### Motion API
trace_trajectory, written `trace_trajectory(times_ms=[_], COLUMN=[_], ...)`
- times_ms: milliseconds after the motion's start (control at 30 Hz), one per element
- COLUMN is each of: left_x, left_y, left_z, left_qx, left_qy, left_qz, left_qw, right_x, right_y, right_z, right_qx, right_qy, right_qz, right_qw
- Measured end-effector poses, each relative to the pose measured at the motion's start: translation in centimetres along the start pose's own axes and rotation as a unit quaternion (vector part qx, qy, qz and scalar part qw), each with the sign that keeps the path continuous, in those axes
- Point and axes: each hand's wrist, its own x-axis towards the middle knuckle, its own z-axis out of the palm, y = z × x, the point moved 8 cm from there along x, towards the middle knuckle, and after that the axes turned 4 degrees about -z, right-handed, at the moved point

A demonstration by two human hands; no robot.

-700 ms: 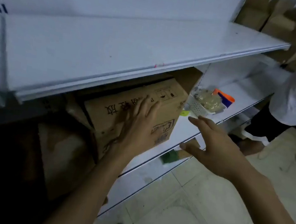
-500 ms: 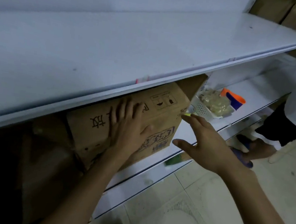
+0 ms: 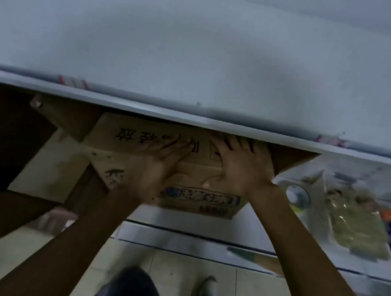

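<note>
- Risk: the gap under the upper shelf [image 3: 202, 49] is tight. Push the cardboard box [image 3: 202, 198] deeper and your knuckles or its open flaps may catch on that edge.
- Risk: flat palms give you no real hold, so the box could skid sideways into the white basket [image 3: 315, 208] near its right side.
- The box sits on the lower shelf [image 3: 265, 234], printed front facing you, top partly under the upper shelf.
- Your left hand [image 3: 160, 160] and right hand [image 3: 238, 171] lie side by side on the box top, fingers spread flat, gripping nothing.
</note>
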Motion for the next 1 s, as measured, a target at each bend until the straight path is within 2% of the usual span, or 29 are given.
trace_trajectory(times_ms=[133, 267, 333, 533, 800, 1000], left_x=[-0.1, -0.4, -0.4, -4.0, -11.9, -18.9], left_y=[0.4, -0.3, 0.0, 4.2, 9.0, 12.6], left_z=[0.4, 1.5, 1.3, -1.1, -5.4, -10.4], left_qx=[0.009, 0.04, 0.077, 0.135, 0.123, 0.084], left_qy=[-0.04, -0.198, -0.247, -0.272, -0.261, -0.198], left_qz=[-0.054, -0.114, -0.137, -0.11, -0.032, 0.031], left_qw=[0.998, 0.973, 0.956, 0.947, 0.957, 0.976], right_x=[0.4, -0.9, -1.8, -7.0, -18.2, -28.0], right_y=[-0.7, -1.2, -1.4, -2.8, -8.4, -15.4], right_z=[0.2, -0.3, -0.5, 0.0, 0.7, -0.4], right_qx=[0.031, 0.027, 0.014, -0.009, 0.032, -0.013], right_qy=[0.006, 0.014, 0.029, 0.05, 0.009, 0.078], right_qz=[-0.058, -0.069, -0.066, -0.046, 0.005, -0.018], right_qw=[0.998, 0.997, 0.997, 0.998, 0.999, 0.997])
